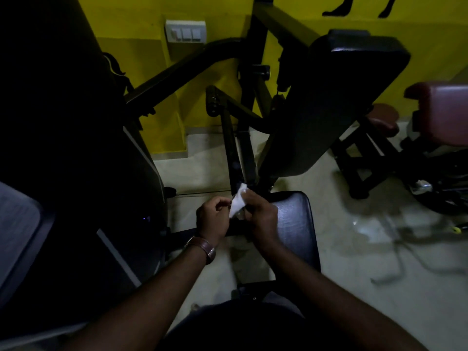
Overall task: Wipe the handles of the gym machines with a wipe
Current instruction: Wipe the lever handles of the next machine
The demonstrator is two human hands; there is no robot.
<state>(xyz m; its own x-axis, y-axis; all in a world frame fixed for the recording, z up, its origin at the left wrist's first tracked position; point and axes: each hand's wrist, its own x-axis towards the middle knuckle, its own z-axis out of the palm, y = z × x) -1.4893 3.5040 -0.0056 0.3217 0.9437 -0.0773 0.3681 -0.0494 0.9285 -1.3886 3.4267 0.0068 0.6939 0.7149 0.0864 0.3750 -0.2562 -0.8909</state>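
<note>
Gym machines filled the dim room against a yellow wall: a black frame with sloping bars stood at the far centre, a long black padded backrest leaned to its right, and a black seat pad lay near, just under the hands. A maroon-padded bench stood well apart at the far right, and a white switch plate hung on the wall. One short ribbed grip showed on the frame, well beyond the hands and untouched. Both hands were held together above the seat's left edge, near the foot of the frame. The left hand, a brown-strapped watch on its wrist, had its fingers curled, thumb and forefinger pinching the lower left edge of the wipe. The right hand gripped the wipe's right side, fingers folded around it. The white wipe stood up between them, partly crumpled. By my reading, the step in hand was readying the wipe, unfolding or regripping it, with no handle under it. The next move would call for settling the wipe in one hand and reaching far to the grip.
</note>
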